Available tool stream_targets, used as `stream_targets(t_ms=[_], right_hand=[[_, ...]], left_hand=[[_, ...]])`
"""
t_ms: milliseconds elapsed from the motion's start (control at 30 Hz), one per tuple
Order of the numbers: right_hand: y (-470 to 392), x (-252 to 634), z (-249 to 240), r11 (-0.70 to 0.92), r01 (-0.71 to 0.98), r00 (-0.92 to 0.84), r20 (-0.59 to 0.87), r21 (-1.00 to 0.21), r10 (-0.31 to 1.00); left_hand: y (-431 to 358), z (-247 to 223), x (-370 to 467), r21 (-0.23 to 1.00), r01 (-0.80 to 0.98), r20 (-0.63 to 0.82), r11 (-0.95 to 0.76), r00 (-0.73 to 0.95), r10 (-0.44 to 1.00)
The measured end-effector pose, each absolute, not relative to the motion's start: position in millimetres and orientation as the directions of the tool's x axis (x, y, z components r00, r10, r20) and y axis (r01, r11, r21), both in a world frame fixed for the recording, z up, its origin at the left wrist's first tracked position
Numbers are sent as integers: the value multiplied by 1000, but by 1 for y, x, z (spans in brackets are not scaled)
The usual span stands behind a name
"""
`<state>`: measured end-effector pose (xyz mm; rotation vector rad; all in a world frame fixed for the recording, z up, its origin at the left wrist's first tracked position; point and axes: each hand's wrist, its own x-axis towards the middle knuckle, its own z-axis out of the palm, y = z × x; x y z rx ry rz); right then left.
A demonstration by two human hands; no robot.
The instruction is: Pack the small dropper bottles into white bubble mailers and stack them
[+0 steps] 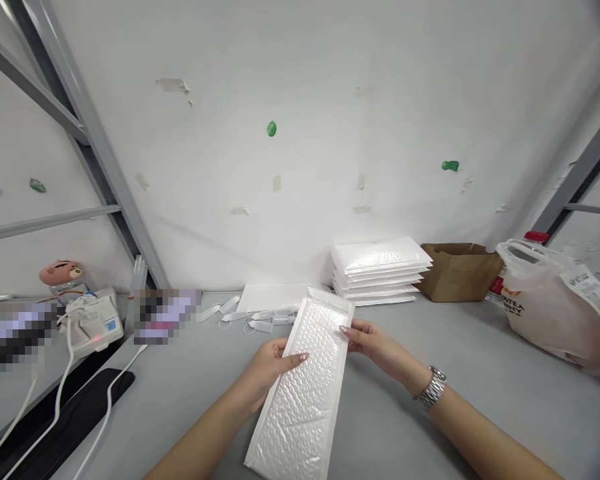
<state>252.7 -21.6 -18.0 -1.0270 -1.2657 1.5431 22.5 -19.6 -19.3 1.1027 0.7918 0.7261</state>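
**Bubble Mailer Held by Both Edges Above Grey Desk**

A white bubble mailer (pixel 313 387) is held at a slant over a grey desk (pixel 190 407), its long edges pinched between thumb and fingers: the left edge by the left hand (pixel 266 373), the right edge, farther up, by the right hand (pixel 373 343). Each grip is best kept light, so that the padding is not creased, and both edges are best moved together, so that no twist is put in. At the far end, care is called for beside the stacked mailers (pixel 380 273) and the small clear tags (pixel 261 326). The widest room for a turn is offered by the stretch of grey toward the plastic bag (pixel 545 313).
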Motion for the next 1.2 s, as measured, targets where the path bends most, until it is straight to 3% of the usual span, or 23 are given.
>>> stream_targets(t_ms=[167, 367, 500, 600, 667, 733, 800, 867, 967, 1200], right_hand=[[-33, 239, -17, -117, 32, -364, -120, -993, 924], [-42, 225, -19, -143, 114, -542, -183, -983, 820], [-42, 223, -24, -132, 116, -559, -175, -984, 811], [-40, 226, -27, -120, 98, -534, -154, -988, 832], [-40, 228, -27, -124, 92, -527, -155, -988, 836], [-40, 229, -27, -129, 90, -529, -157, -988, 834], [-40, 228, -26, -133, 92, -530, -161, -987, 833], [-41, 227, -25, -135, 96, -530, -166, -986, 832], [-42, 227, -27, -135, 99, -534, -167, -986, 829], [-41, 228, -29, -142, 107, -536, -177, -984, 826]], left_hand=[[-23, -13, 26, 965, -103, -162, 240, 484, 860], [-17, -17, 22, 971, 36, -233, 236, 367, 900], [-13, -21, 21, 980, 79, -199, 182, 353, 914], [-5, -21, 14, 974, 225, -91, 23, 297, 951], [5, -22, 4, 886, 430, 101, -173, 185, 978], [16, -27, -8, 652, 702, 302, -287, 107, 947], [26, -34, -17, 428, 848, 341, -311, 167, 925], [32, -41, -22, 299, 901, 289, -313, 227, 930], [36, -48, -23, 213, 925, 242, -316, 263, 934], [37, -49, -27, 107, 916, 373, -387, 324, 869]])
